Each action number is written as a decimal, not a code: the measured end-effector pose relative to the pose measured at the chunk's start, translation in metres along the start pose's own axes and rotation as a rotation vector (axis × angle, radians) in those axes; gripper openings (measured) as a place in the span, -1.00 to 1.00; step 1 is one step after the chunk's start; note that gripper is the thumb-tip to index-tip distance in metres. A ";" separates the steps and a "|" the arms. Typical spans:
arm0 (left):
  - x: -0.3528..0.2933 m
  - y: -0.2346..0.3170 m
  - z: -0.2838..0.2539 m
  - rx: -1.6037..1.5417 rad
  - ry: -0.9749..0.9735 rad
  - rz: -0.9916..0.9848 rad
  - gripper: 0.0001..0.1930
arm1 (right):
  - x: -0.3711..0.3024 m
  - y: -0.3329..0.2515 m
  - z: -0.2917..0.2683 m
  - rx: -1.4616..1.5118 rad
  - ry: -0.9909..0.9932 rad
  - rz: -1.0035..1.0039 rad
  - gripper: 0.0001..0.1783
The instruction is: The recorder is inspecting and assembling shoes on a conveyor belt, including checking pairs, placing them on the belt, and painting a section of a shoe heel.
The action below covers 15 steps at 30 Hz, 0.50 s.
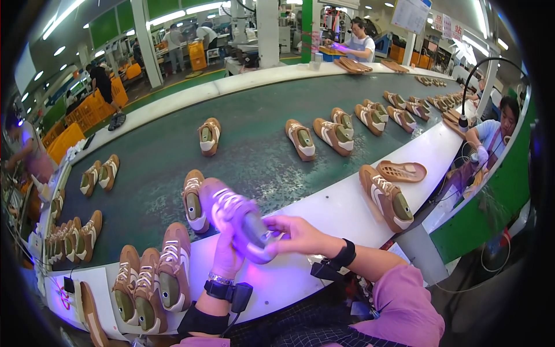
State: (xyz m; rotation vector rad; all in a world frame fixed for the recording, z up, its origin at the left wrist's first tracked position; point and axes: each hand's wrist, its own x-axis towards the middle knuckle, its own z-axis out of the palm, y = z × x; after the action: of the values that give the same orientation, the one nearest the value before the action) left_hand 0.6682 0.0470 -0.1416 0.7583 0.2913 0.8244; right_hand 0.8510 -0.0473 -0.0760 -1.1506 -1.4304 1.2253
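A brown sneaker [226, 209] with white laces is held up in front of me, tilted, under violet light. My left hand [227, 254] grips it from below near the heel. Fingers of my right hand [298, 234] close on the heel end, by the grey-green shoe last [254, 226] that fills the opening. Just behind it, another sneaker [193, 199] lies at the belt's near edge, partly covered. Left of my left hand, a group of three sneakers [148, 283] rests on the white ledge. One more sneaker [384, 196] sits on the ledge to the right, beside a loose brown sole [403, 171].
A green conveyor belt [248, 124] carries many sneakers, several grouped at the far left [87, 237]. A brown sole [92, 312] lies at the lower left. A co-worker [491, 136] sits at the right, another person [361, 43] works across the belt. A black gooseneck lamp [463, 118] hangs at right.
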 end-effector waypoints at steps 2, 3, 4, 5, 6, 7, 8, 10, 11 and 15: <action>-0.002 -0.001 -0.009 -0.247 -0.068 -0.001 -0.18 | -0.011 -0.009 -0.006 -0.311 0.024 -0.224 -0.41; 0.001 -0.002 -0.021 -0.283 -0.053 -0.012 -0.18 | -0.015 -0.013 -0.008 -0.621 0.037 -0.451 -0.38; 0.003 -0.006 -0.029 -0.282 -0.044 -0.006 -0.18 | -0.021 -0.020 -0.016 -0.724 0.184 -0.480 -0.35; 0.003 -0.003 -0.033 -0.308 -0.011 -0.011 -0.21 | -0.027 -0.024 -0.029 -0.816 0.323 -0.509 -0.33; 0.003 0.000 -0.038 -0.335 0.025 -0.014 -0.23 | -0.035 -0.026 -0.048 -0.949 0.498 -0.467 -0.34; -0.002 0.008 -0.036 -0.375 0.035 -0.035 -0.24 | -0.040 -0.028 -0.062 -1.045 0.694 -0.354 -0.36; -0.002 0.010 -0.032 -0.381 0.059 -0.020 -0.24 | -0.055 -0.022 -0.091 -1.242 0.904 -0.272 -0.35; 0.000 0.008 -0.031 -0.301 0.085 -0.011 -0.22 | -0.085 -0.016 -0.133 -1.316 1.206 -0.059 -0.49; 0.006 0.004 -0.027 -0.307 0.063 -0.007 -0.22 | -0.116 -0.001 -0.166 -1.491 1.290 0.043 -0.53; 0.012 0.002 -0.036 -0.336 0.078 0.003 -0.19 | -0.133 0.013 -0.156 -1.360 1.084 0.512 -0.59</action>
State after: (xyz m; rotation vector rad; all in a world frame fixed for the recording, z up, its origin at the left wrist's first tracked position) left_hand 0.6567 0.0742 -0.1654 0.4129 0.2138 0.8803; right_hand 1.0267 -0.1530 -0.0806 -2.6067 -0.9514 -0.4415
